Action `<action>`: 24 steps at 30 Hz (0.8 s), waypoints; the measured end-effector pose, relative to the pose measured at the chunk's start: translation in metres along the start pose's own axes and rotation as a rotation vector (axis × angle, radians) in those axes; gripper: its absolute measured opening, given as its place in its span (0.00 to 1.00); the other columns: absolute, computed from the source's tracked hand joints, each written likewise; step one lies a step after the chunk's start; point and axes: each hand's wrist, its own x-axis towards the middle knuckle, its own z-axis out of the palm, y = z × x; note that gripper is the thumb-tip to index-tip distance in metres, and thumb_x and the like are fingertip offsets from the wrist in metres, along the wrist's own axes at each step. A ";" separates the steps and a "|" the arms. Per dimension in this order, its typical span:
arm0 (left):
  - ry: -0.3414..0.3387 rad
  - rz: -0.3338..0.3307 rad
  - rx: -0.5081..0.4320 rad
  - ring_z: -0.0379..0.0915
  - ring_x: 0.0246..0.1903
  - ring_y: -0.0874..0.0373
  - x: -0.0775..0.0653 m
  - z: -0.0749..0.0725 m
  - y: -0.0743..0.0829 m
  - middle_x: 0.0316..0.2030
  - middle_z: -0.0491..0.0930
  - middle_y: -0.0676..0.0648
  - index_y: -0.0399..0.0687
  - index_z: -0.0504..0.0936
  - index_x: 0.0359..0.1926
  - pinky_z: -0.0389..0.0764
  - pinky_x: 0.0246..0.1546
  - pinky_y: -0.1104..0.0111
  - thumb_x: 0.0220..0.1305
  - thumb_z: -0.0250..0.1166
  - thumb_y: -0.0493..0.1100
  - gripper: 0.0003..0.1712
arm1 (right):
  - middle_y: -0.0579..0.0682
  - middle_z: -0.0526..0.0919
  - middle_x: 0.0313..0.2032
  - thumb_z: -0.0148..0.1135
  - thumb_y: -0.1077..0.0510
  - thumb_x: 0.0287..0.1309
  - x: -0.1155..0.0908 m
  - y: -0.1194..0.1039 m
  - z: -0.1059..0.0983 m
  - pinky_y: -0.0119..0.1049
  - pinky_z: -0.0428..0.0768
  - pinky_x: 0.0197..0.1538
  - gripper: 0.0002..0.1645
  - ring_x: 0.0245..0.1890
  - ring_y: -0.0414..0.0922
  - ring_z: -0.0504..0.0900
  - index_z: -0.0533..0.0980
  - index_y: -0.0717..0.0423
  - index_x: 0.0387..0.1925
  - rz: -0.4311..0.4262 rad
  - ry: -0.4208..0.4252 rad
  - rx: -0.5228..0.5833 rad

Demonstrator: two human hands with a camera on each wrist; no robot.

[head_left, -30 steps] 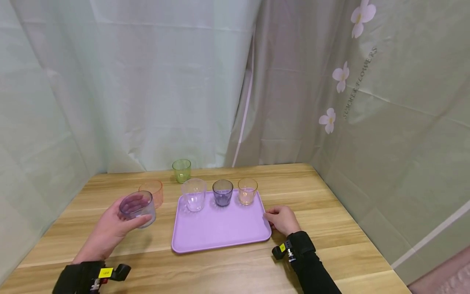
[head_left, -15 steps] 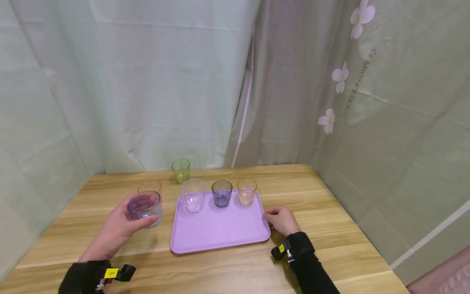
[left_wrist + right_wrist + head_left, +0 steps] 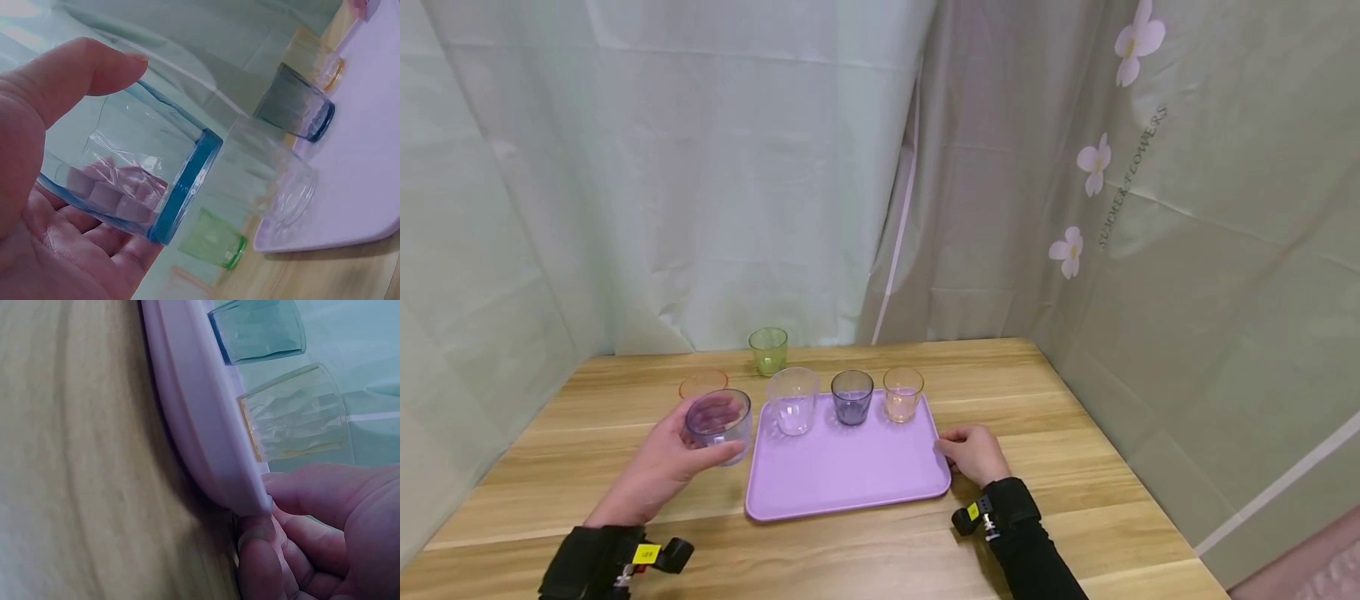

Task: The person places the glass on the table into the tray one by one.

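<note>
My left hand (image 3: 651, 471) grips a pale blue see-through cup (image 3: 181, 187), thumb on one side and fingers round the other. The cup is raised above the table, just off the left edge of the purple tray (image 3: 850, 479). At the tray's right edge, my right hand (image 3: 976, 454) pinches the rim, with the thumb over it and fingers beneath in the right wrist view. Along the tray's far side stand a clear cup (image 3: 793, 408), a dark grey-blue cup (image 3: 852, 402) and an amber cup (image 3: 902, 397).
Behind the left hand an orange cup (image 3: 703, 383) is partly hidden. A green cup (image 3: 768, 354) stands farther back on the wooden table (image 3: 1075, 517). Pale curtains (image 3: 760, 183) hang behind and beside the table.
My left hand has carried the pale blue cup rightward toward the tray, covering more of the orange cup. My right hand keeps its pinch on the tray rim.
</note>
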 end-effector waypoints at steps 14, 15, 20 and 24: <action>-0.029 0.021 -0.006 0.78 0.57 0.77 0.011 0.017 0.006 0.70 0.79 0.34 0.38 0.69 0.77 0.81 0.59 0.79 0.69 0.78 0.44 0.42 | 0.53 0.90 0.34 0.72 0.60 0.68 0.000 0.002 0.000 0.37 0.89 0.35 0.11 0.30 0.43 0.86 0.89 0.66 0.44 -0.003 0.001 0.024; -0.030 0.024 -0.008 0.78 0.57 0.77 0.012 0.019 0.007 0.70 0.79 0.35 0.38 0.69 0.77 0.81 0.59 0.78 0.69 0.78 0.44 0.42 | 0.53 0.90 0.34 0.72 0.60 0.68 0.000 0.001 0.000 0.37 0.89 0.35 0.11 0.30 0.43 0.86 0.89 0.66 0.44 -0.003 0.002 0.023; -0.035 0.039 -0.017 0.78 0.58 0.76 0.017 0.025 0.011 0.70 0.80 0.34 0.37 0.69 0.77 0.81 0.59 0.78 0.68 0.79 0.43 0.43 | 0.53 0.90 0.35 0.72 0.59 0.69 -0.002 -0.001 -0.001 0.37 0.89 0.36 0.12 0.31 0.42 0.86 0.89 0.66 0.45 -0.005 0.004 0.002; -0.039 0.026 -0.016 0.78 0.57 0.76 0.019 0.028 0.014 0.70 0.79 0.34 0.38 0.69 0.77 0.82 0.57 0.78 0.68 0.79 0.44 0.44 | 0.53 0.90 0.35 0.72 0.59 0.69 -0.002 -0.002 -0.001 0.37 0.90 0.37 0.12 0.32 0.42 0.86 0.89 0.66 0.45 -0.017 0.002 -0.003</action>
